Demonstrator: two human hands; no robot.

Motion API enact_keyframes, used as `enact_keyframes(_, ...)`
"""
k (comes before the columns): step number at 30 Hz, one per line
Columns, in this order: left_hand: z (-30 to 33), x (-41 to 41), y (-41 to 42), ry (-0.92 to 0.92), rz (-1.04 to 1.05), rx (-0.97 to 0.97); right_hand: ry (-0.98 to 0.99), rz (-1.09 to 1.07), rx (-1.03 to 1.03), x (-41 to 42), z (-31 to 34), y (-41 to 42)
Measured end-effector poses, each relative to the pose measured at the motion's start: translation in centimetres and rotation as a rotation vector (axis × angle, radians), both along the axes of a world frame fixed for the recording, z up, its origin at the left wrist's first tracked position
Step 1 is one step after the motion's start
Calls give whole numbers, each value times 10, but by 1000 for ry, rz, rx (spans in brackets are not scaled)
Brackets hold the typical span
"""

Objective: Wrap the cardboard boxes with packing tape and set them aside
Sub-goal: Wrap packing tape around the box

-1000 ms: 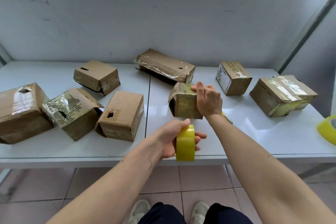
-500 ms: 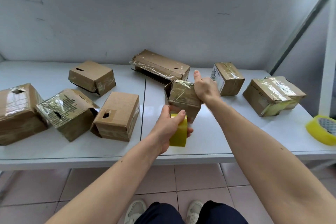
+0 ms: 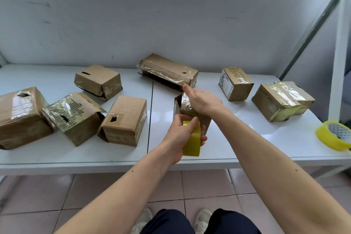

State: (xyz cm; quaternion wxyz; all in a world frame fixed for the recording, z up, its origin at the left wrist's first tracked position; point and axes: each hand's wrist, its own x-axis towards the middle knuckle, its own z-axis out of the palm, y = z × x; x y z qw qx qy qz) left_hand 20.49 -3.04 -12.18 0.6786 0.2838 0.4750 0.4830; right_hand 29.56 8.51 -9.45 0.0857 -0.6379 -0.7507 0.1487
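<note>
The left half of the white table (image 3: 57,154) is crowded: four cardboard boxes (image 3: 123,119) stand close together there, leaving only narrow gaps between them. A long taped box (image 3: 169,71) blocks the centre back by the wall. At right, two taped boxes (image 3: 236,83) sit apart, with bare tabletop between and in front of them. A spare tape roll (image 3: 333,136) occupies the far right edge. The front strip at lower centre lies bare.
</note>
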Motion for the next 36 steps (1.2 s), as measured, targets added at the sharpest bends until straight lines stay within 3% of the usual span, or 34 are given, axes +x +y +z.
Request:
enact_keyframes(3, -5, -5, 2, 44, -25, 9, -158, 41, -48, -4, -11, -4)
enact_keyframes(6, -6, -10, 1, 49, -42, 26, -156, 26, -70, -7, -11, 2)
enact_keyframes(8, -3, -11, 1, 19, -44, 30, 51, 29, -24, -2, -10, 5)
enact_keyframes(11, 3, -11, 5, -30, -36, 20, 536, 54, 128, 30, -14, -1)
enact_keyframes(15, 5, -13, 6, -29, -42, 23, 488, 200, 108, 68, -44, -25)
enact_keyframes(21, -2, -20, 3, -36, -88, 69, 731, 114, 203, 45, -70, -19)
enact_keyframes(26, -12, -17, -1, 237, -174, -8, 770, 21, 201, 36, -68, 4)
enact_keyframes(28, -11, -14, 2, 211, -214, 21, 796, -30, 170, 34, -60, 9)
enact_keyframes(32, 5, -19, 6, -26, -262, -13, 956, -156, 120, 28, -32, 18)
enact_keyframes(36, 1, -22, 0, 100, -250, -163, 902, -220, -107, 24, -17, 26)
